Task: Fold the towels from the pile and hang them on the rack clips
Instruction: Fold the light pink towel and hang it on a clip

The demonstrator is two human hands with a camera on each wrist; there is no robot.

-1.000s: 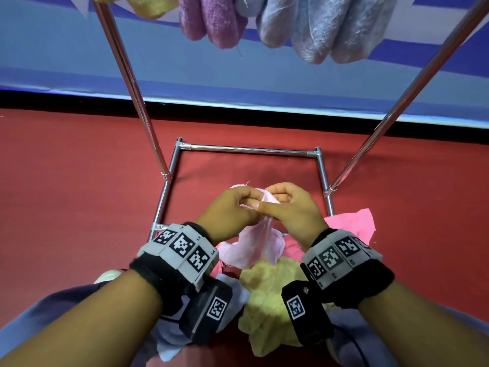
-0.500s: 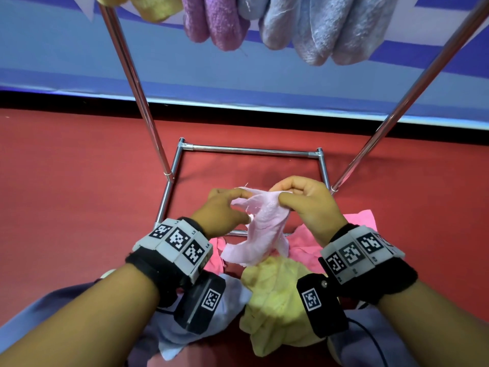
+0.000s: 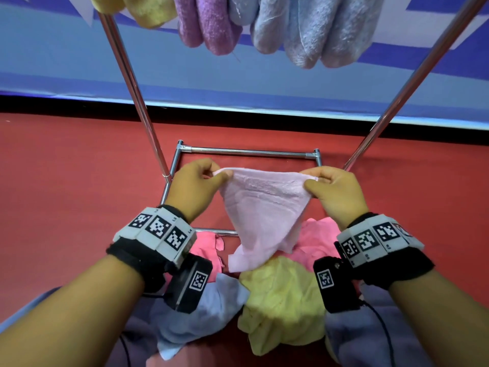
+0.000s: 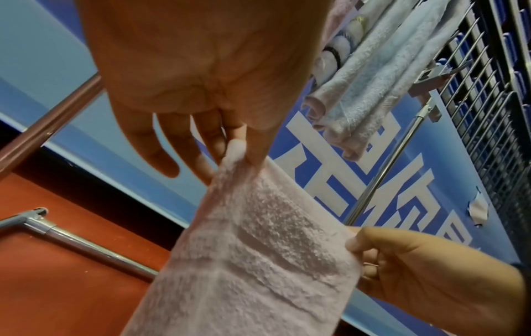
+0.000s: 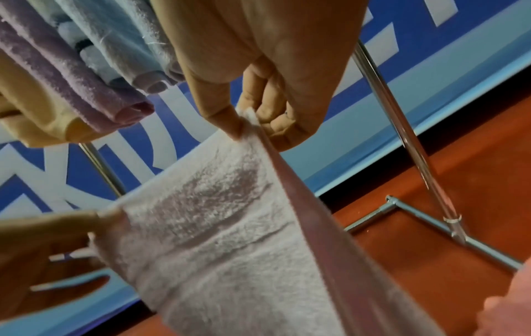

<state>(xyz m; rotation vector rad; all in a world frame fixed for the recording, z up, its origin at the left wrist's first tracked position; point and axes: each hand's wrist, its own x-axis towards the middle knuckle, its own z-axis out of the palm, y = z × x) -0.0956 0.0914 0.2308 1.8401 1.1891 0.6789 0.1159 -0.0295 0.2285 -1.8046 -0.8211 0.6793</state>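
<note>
Both forearms stretched forward and roughly parallel, wrists banded with marker cuffs, hands well apart at the same height. Left hand turned knuckles-up, thumb and forefinger pinching one top corner of the pale pink towel; from the left wrist view, remaining fingers hanging loosely curved beside the pinch, holding nothing. Right hand mirroring it, thumb pressed on the near face of the opposite corner, other fingers curled in behind the cloth, a small tuft of corner poking out between thumb and forefinger. Top edge of the towel pulled nearly straight between the two hands, the rest hanging down in a tapering wedge toward the body, lower tip just above the pile.

Below and nearer than the hands, between the forearms: a crumpled yellow towel, a light blue towel under the left wrist, brighter pink towels under the right wrist and behind the hanging wedge.

Beyond the hands, low down: the chrome rack base as a rectangle on the red floor, slanted uprights rising past each hand on the outer side. Above the hands at the top of the head view: already hung towels, yellow, purple and pale blue-grey, folded and dangling side by side.
</note>
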